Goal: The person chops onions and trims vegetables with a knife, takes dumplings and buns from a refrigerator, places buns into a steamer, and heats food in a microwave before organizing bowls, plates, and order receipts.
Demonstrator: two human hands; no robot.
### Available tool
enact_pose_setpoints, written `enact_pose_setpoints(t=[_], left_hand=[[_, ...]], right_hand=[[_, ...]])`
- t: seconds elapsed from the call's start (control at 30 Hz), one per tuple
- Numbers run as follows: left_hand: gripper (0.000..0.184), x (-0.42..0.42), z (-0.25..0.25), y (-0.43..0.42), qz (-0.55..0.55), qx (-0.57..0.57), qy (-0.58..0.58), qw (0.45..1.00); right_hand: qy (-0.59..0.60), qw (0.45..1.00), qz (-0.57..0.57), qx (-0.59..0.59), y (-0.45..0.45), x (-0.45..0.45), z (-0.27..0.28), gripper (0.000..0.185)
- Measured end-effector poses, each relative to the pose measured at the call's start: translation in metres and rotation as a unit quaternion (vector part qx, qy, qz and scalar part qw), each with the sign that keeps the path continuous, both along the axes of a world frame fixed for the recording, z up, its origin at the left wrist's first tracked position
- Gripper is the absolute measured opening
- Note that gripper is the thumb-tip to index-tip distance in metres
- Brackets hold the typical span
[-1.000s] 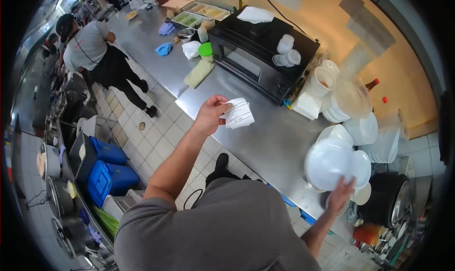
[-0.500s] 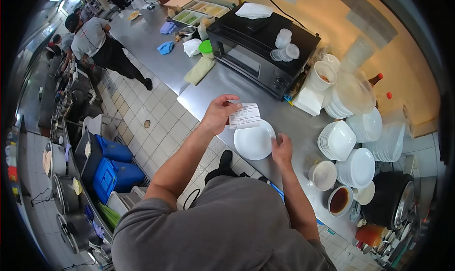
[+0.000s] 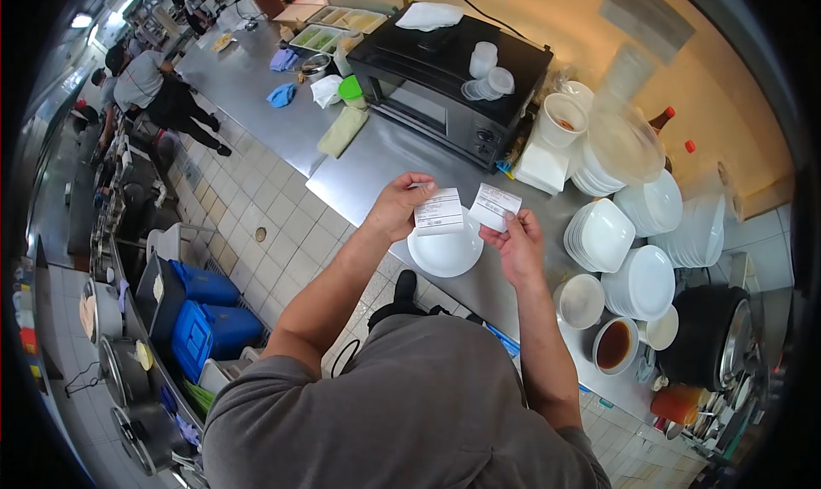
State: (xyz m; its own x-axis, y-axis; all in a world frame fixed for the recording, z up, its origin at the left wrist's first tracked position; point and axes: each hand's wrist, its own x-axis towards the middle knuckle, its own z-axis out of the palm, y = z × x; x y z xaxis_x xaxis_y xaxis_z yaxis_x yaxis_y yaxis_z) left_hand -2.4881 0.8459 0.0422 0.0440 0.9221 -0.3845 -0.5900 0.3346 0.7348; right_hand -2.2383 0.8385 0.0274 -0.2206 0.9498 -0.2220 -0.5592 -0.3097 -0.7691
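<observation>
My left hand (image 3: 400, 205) pinches a white printed receipt (image 3: 439, 213) by its upper left side, above the counter's front edge. A second, smaller printed slip (image 3: 494, 205) is held between the thumb and fingers of my right hand (image 3: 518, 243). Both papers face me, with a narrow gap between them. Below them a round white plate (image 3: 445, 254) lies on the steel counter, partly covered from view by the left receipt. The print is too small to read.
A black oven (image 3: 445, 83) stands behind my hands. Stacked white plates (image 3: 639, 282), a bowl of dark brown liquid (image 3: 615, 346) and a rice cooker (image 3: 697, 344) are at the right. A folded cloth (image 3: 343, 132) lies left. Another person (image 3: 154, 87) stands further off.
My right hand has left the plate's edge and risen, now showing a second slip in its fingers. The left hand still holds its receipt. The distant person has shifted slightly away.
</observation>
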Motion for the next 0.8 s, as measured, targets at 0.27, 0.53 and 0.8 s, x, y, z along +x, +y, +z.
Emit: enact_pose_setpoints(t=[0.27,0.53,0.8], left_hand=[[0.029,0.027,-0.021,0.002,-0.073,0.007,0.056,0.996],[0.048,0.054,-0.04,-0.016,-0.06,0.058,0.115,0.99],[0.049,-0.104,-0.151,0.023,0.095,0.006,0.328,0.94]], right_hand=[[-0.237,0.968,0.029,0.08,-0.013,-0.003,-0.038,0.03],[-0.297,0.955,0.011,-0.007,-0.022,-0.006,-0.057,0.032],[-0.418,0.904,-0.082,0.023,0.024,0.067,-0.048,0.019]])
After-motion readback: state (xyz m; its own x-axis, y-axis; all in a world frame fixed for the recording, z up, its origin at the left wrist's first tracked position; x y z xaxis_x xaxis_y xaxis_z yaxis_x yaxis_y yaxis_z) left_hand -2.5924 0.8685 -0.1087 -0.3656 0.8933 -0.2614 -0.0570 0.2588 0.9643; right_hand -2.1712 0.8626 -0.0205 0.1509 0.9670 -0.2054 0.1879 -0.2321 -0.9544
